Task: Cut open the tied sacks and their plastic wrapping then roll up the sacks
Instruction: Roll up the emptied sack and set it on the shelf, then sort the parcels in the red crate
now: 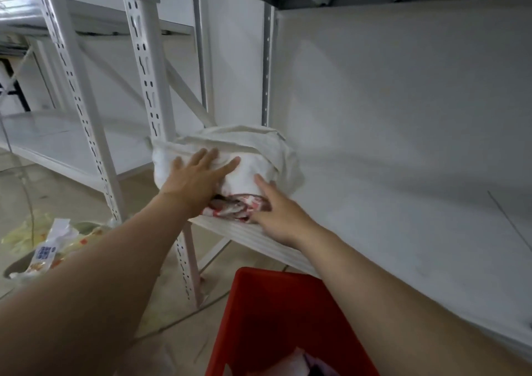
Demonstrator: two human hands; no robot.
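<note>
A white rolled sack bundle [253, 157] lies at the left end of a white shelf board [374, 203], with a red-and-white printed sack [239, 204] under its front. My left hand [195, 177] lies flat on the bundle's front with straight, spread fingers. My right hand [276, 211] touches the bundle's lower right side and the printed sack, fingers extended. Neither hand holds a tool.
A perforated white upright post [149, 88] stands just left of the bundle. A red crate [276, 312] sits below in front of the shelf. A bin with plastic wrapping and scraps [49, 249] is on the floor at the left. More white racking stands behind.
</note>
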